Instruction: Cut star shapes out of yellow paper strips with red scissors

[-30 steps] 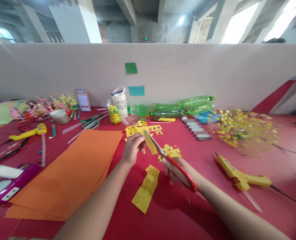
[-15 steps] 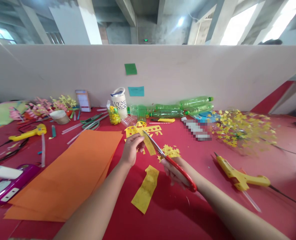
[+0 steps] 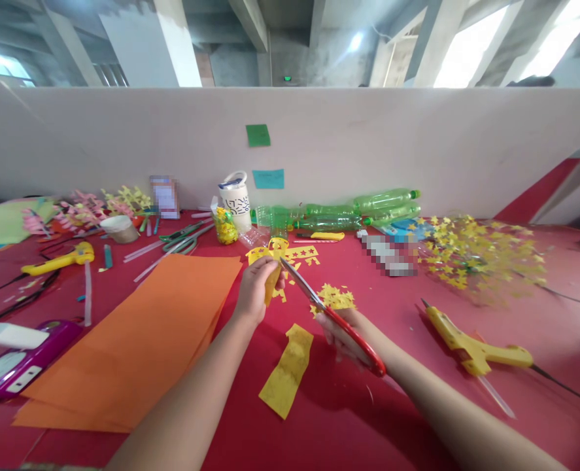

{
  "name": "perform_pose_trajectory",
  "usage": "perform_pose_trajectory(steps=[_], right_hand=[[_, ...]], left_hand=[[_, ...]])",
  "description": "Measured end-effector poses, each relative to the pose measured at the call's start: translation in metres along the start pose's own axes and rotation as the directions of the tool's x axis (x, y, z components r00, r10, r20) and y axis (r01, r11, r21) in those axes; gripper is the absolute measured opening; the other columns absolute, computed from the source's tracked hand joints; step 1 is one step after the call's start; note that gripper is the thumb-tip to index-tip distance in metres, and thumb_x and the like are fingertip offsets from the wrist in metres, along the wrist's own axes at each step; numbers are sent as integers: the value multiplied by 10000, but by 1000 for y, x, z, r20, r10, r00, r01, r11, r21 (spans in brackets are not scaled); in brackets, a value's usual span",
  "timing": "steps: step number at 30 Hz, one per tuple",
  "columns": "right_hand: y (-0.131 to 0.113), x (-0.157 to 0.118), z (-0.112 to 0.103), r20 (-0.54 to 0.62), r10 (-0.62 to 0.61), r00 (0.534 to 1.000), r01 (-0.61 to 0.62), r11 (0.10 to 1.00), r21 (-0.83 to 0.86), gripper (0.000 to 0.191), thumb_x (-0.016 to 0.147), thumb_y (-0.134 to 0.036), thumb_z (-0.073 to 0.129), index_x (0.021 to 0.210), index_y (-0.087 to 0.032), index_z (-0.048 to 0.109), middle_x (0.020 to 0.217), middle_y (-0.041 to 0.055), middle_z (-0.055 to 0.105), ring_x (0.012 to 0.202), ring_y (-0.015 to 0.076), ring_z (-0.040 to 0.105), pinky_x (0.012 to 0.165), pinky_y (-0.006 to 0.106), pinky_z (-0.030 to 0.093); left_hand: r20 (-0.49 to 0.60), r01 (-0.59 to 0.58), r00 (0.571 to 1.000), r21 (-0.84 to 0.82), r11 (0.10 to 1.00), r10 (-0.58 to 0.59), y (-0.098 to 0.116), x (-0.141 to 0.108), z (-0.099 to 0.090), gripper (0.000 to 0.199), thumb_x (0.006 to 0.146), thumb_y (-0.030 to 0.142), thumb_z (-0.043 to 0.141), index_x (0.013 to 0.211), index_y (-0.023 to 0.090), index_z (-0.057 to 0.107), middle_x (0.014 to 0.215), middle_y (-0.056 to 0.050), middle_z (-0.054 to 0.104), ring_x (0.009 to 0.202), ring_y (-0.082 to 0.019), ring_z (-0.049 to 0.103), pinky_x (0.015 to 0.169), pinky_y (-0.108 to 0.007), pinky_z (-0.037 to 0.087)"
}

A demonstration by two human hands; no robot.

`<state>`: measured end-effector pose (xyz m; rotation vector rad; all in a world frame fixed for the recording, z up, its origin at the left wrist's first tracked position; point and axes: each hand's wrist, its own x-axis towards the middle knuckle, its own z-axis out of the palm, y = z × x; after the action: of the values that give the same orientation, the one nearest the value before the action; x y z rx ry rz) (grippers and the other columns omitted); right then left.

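Note:
My left hand (image 3: 256,288) pinches a small strip of yellow paper (image 3: 271,285) above the middle of the red table. Red-handled scissors (image 3: 351,332) are gripped in my right hand (image 3: 341,327), their blade tips close to the held strip. Beneath the scissors lies a pile of small yellow stars (image 3: 335,296). A loose yellow paper piece (image 3: 288,371) rests on the table between my forearms. Behind my left hand are yellow scraps with star-shaped holes (image 3: 307,252).
Orange sheets (image 3: 137,333) lie on the left, beside a purple device (image 3: 39,353). Yellow glue guns rest at left (image 3: 59,260) and right (image 3: 476,350). Green bottles (image 3: 333,217) and a white cup (image 3: 235,203) stand or lie near the partition; yellow star sprays (image 3: 476,255) fill the right.
The yellow strip in my left hand has turned from slanting rightward toward the scissors to hanging close against my fingers. The scissors have hardly moved.

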<state>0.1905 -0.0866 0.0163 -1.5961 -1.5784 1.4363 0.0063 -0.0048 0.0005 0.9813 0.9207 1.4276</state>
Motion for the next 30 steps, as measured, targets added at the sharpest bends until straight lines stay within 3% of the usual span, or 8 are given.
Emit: perform_pose_trajectory(steps=[3,10,16,20,23,27,30], right_hand=[[2,1,-2,4,27,1000,-27,999,-32,518,799,-655,506,607,-174,506,413,-38,481,289,72,405,280,178,278],[7,4,-5,-1,26,1000,-26,999,-43,553,776,-692,512,627,-159,520,472,-18,516,413,101,544,365,160,359],[2,3,-5,-17,30,999,-31,998,-59,530,775,-657,544,584,-164,502,419,-32,480,371,98,523,342,161,345],[-4,0,-5,2,53,999,-53,997,-52,528,780,-658,536,574,-174,491,372,-47,453,262,69,399,274,170,265],[-1,0,-6,14,43,999,-43,999,4,529,786,-665,526,578,-181,476,328,-61,410,259,79,410,279,167,264],[7,4,-8,42,-63,997,54,981,187,527,843,-661,451,606,-191,455,294,-93,348,247,66,368,440,220,474],[12,5,-9,88,-165,982,126,931,343,528,873,-667,382,657,-194,475,322,-110,339,242,58,321,533,274,532]], left_hand=[[19,-21,1000,52,998,20,0,1,-2,183,718,332,640,696,172,553,568,36,593,450,-81,528,448,-192,386],[85,-103,992,138,985,91,-2,3,-5,186,758,322,599,654,173,560,545,36,571,448,-85,514,462,-204,395],[94,-97,992,180,979,81,0,4,-7,196,748,323,594,631,171,553,528,33,549,433,-78,496,453,-198,392],[93,-66,994,184,981,49,1,4,-7,189,738,337,605,649,174,567,533,33,546,431,-81,485,445,-202,382],[36,-89,996,193,977,84,0,5,-8,169,726,347,634,720,182,599,593,33,558,494,-85,502,482,-197,395],[-142,-200,963,196,960,230,-4,10,-10,152,743,326,607,791,183,586,667,26,565,595,-87,527,539,-178,401],[-189,-46,979,189,981,83,-6,11,-9,151,714,301,593,804,184,558,608,37,543,501,-94,503,491,-200,393]])
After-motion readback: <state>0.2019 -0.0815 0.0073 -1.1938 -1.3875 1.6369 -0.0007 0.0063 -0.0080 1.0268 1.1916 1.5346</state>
